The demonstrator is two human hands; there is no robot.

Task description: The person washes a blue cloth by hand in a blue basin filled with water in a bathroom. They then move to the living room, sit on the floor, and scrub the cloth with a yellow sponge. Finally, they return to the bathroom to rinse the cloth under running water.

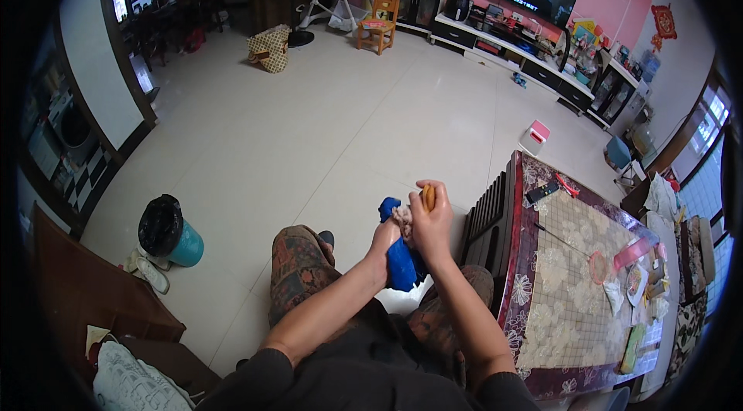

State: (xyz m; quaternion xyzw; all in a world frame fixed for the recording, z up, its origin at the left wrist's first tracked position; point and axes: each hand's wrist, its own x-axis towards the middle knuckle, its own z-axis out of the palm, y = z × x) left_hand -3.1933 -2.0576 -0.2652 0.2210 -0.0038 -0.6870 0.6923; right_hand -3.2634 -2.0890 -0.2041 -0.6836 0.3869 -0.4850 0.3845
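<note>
A bright blue soft item (403, 269), apparently fabric, hangs between my hands above my knees. My left hand (384, 241) grips it, and a lumpy beige piece (403, 218) shows beside the thumb. In my right hand (434, 230) is a rounded orange-brown handle (429, 197), probably wooden. The handle's lower end is hidden by my fingers, so whether a tool tip enters the blue item cannot be told. Both hands touch each other or nearly do. Patterned trousers (299, 260) cover my legs below.
At my right stands a table (557, 330) with a remote control (541, 193), red-handled tool (566, 185) and fly swatter (597, 267). A teal bin (187, 245) with a black liner is on the left, beside white shoes (152, 275). Farther off are a pink-topped stool (534, 137) and a wooden chair (378, 26).
</note>
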